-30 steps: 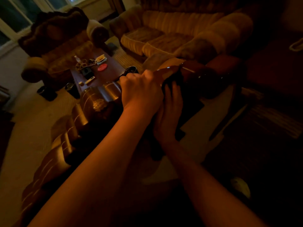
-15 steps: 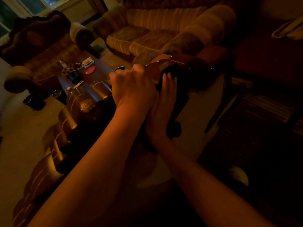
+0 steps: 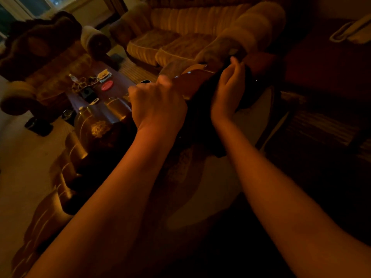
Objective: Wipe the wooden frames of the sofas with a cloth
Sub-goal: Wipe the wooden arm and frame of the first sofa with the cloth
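Firmly, my left grip clenched on the wooden frame, my right grip holding the dark cloth against it.

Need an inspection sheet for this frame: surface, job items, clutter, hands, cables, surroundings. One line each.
Surface: glossy wooden frame along the sofa top, dim light, condition hard to judge.
Job's things: dark cloth draped over the frame between the hands.
Clutter: coffee table carries a red round item, a small bottle and other small objects too dim to name.
Hands: left hand curled over the frame edge; right hand on the cloth, its grip unclear.
Cables: tangled cord-like items on the table, not certain.
Surroundings: striped sofa opposite, armchair at left, window behind it.
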A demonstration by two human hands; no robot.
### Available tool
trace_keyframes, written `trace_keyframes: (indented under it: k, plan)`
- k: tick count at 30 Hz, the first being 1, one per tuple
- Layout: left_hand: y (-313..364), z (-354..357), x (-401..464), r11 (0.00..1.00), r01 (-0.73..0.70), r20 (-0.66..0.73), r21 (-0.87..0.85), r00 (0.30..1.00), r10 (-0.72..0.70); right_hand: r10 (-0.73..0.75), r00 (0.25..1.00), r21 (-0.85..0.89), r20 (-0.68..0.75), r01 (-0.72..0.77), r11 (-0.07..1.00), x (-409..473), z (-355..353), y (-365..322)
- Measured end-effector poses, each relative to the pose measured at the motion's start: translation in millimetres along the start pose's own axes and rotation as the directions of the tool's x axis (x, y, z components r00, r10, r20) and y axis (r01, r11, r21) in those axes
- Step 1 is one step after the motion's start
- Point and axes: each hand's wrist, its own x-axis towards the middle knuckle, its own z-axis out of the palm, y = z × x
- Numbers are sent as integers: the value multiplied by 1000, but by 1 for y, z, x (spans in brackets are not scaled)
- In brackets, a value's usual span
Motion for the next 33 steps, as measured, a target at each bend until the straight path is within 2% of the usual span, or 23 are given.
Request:
trace_keyframes:
  k: [3, 4, 6, 10, 12, 15, 18, 19, 20, 22, 25, 26, 27, 29, 30, 31, 33]
  plan:
    - [0, 2, -2, 1000, -28, 62, -12, 998, 29, -242, 969, -99, -45, 237, 966, -68, -1, -16]
    - [-1, -1, 0, 999, -30, 38, 20, 999, 29, -309, 950, -120, -49, 302, 946, -85, -3, -20]
    - [-5, -10, 1, 997, -36, 3, 62, 999, 36, -357, 934, -117, 17, 357, 927, -99, -8, -22]
    - [-1, 2, -4, 999, -40, -48, 10, 998, 41, -404, 895, -75, 187, 423, 903, -62, -9, -11]
    - [-1, 5, 0, 999, 3, 2, 38, 1000, -3, -366, 906, -30, 215, 381, 924, -19, -8, -4]
    - [-2, 5, 0, 1000, 21, 60, -12, 998, -20, -171, 932, -109, 320, 216, 970, 41, -10, 11]
    - [-1, 2, 1, 999, 15, 73, -43, 997, -11, 3, 952, -56, 306, 15, 998, 58, -15, 17]
    - [0, 1, 1, 999, 9, 71, -48, 997, -5, 18, 962, -31, 273, -10, 999, 51, -16, 15]
    - [0, 0, 1, 999, 5, 75, -46, 997, -1, -7, 970, -34, 244, 16, 999, 38, -15, 12]
    - [-1, -1, 0, 1000, 1, 109, -4, 994, -1, -148, 964, -25, 222, 157, 987, -9, -11, -1]
    - [-3, -10, 0, 998, 3, 213, 56, 977, -15, -281, 896, 76, 345, 272, 959, -65, -18, -30]
    - [-3, -9, 2, 998, -16, 197, 57, 980, 4, -340, 870, 108, 358, 324, 940, -64, -19, -35]
    - [-3, -7, 1, 998, -20, 191, 53, 982, 10, -431, 824, 94, 368, 428, 899, -56, -21, -36]
    - [-1, -5, -1, 1000, -2, 126, 25, 992, -1, -585, 684, 22, 436, 642, 767, -29, -20, -29]
    - [2, -1, -2, 1000, 5, 91, 20, 996, -6, -548, 657, -23, 518, 651, 759, -12, -16, -27]
    - [1, -1, -2, 1000, 17, 59, 5, 998, -17, -447, 664, -79, 600, 605, 792, 5, -11, -26]
    - [-1, -8, -3, 998, 56, 23, 28, 998, -57, -171, 659, -225, 732, 472, 853, 36, -1, -26]
